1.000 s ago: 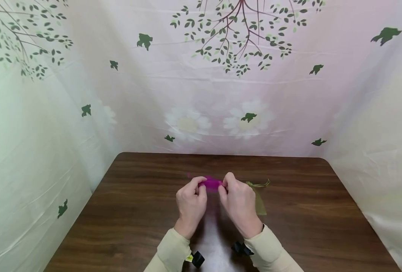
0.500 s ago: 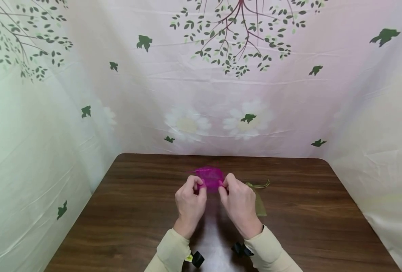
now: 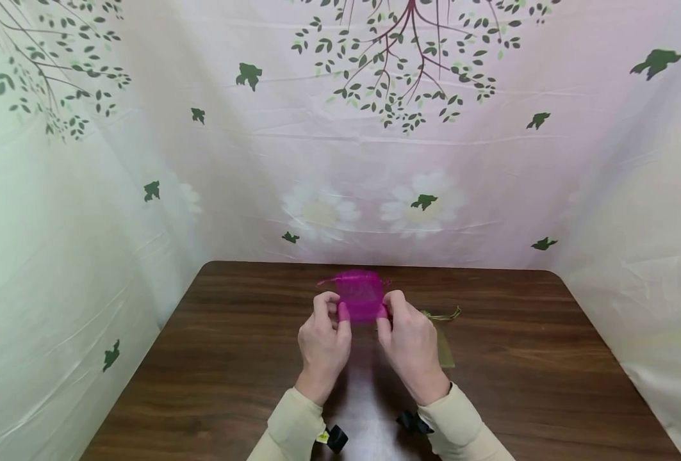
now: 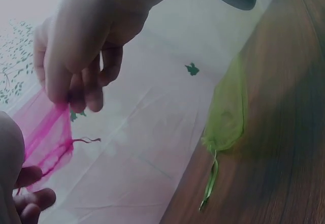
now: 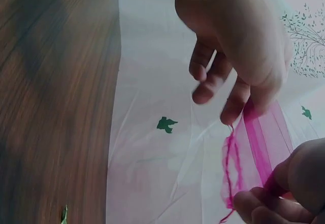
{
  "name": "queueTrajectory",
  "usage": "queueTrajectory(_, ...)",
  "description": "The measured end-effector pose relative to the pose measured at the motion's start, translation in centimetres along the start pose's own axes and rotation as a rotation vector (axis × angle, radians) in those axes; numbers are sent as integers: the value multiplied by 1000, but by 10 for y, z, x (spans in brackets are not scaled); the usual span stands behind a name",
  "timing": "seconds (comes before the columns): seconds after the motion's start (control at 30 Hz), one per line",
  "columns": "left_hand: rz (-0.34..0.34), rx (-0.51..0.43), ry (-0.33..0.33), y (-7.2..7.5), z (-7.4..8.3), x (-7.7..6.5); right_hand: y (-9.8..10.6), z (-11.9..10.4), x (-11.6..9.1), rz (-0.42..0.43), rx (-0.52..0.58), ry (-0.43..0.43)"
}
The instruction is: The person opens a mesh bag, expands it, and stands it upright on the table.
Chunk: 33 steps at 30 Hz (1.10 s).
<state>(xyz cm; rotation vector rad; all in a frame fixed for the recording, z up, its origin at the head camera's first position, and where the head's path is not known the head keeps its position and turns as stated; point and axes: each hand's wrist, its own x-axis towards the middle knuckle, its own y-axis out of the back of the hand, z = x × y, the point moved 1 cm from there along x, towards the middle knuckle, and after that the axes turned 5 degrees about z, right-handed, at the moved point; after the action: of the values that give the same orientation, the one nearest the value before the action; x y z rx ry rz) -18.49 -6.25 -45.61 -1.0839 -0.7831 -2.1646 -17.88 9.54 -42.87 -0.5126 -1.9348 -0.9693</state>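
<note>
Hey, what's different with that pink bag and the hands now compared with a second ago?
The pink bag showed as a narrow strip; now it shows as a squarish panel, its far end higher in the head view and its drawstring plainer. Nothing was newly grasped or let go: the left hand and right hand still pinch it. The green bag stayed on the table.

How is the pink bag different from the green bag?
The pink drawstring pouch is bright magenta, while the green drawstring pouch is yellowish green. The pink one is held up between the left hand and the right hand; the green one lies on the wooden table. Both are see-through.
</note>
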Motion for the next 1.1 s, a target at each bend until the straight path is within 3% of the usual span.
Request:
queueTrajectory(0.13, 13, -22, -53, -2, 1, 2, 1, 0, 0, 5, 11, 10)
queueTrajectory(0.43, -14, -27, -74, -1, 6, 3, 3, 0, 0, 17, 46, -34)
queueTrajectory(0.8, 62, -10, -132, -4, 6, 0, 2, -1, -3, 96, -45, -15)
queueTrajectory(1.1, 70, 27, -57, -4, 4, 2, -2, -1, -2, 24, 11, -43)
